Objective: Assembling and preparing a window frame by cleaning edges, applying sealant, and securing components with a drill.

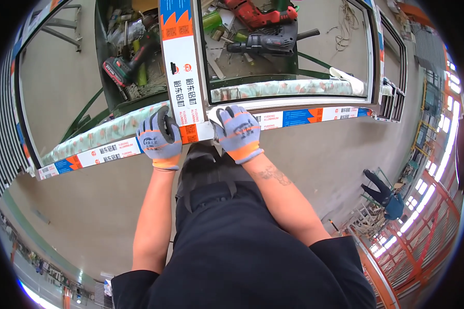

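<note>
Spreading from the left edge to well past the middle, a large frame (108,153) in white, blue and orange printed film lies on a green stand (107,31), its near rail just in front of the wearer. Its left opening shows a cloth-padded rail (100,133) and, farther right, a dark-and-red cordless tool (117,70). The left hand (161,136), in a grey, orange and black glove, sits at the near rail just left of the frame's central bar (183,67); its fingers are bent inward, but whether they pinch anything I cannot tell. Just right of that bar, the right hand (236,131), gloved alike, bends its fingers over the same rail, with a white piece (214,117) at its thumb side; how tightly it closes on either is hidden. So the frame lies beneath and ahead of both hands, the bar between them. Through the right opening show a red power tool (258,14), a grey drill (273,41) and, farther right, a loose cord (348,26) on the floor. At far right is a co-worker (394,206) in a blue top.
</note>
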`<control>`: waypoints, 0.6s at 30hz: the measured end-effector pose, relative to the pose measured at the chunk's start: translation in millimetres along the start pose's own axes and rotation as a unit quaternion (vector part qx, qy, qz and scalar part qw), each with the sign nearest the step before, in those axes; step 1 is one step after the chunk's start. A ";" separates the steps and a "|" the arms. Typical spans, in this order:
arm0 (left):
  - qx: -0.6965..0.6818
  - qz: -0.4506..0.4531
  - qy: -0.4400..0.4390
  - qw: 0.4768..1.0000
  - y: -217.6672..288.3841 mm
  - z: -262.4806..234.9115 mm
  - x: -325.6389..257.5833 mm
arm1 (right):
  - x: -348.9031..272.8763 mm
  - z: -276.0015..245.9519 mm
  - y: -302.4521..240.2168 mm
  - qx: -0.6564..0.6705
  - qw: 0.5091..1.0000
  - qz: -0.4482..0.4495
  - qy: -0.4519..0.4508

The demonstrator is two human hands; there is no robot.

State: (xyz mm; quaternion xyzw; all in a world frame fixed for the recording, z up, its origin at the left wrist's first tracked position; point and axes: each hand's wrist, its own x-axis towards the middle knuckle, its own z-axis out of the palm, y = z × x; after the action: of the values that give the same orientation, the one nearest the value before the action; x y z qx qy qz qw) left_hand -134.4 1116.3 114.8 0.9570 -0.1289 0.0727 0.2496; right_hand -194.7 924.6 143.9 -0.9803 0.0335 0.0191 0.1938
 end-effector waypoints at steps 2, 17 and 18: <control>-0.001 -0.012 0.009 1.000 -1.2 -0.1 -0.8 | -16.1 -8.0 8.7 0.009 1.000 0.016 -0.012; -0.001 0.004 0.011 1.000 0.9 -1.4 2.9 | -54.0 -20.9 73.1 -0.024 0.986 0.149 0.065; 0.003 0.002 0.006 1.000 1.6 -1.7 3.2 | -49.2 -19.3 81.3 -0.033 0.978 0.170 0.112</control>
State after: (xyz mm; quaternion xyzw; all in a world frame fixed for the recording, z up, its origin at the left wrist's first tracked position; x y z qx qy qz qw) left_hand -131.9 1115.2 117.7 0.9571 -0.1293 0.0789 0.2470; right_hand -249.2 845.1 133.4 -0.9620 0.2209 -0.0574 0.1499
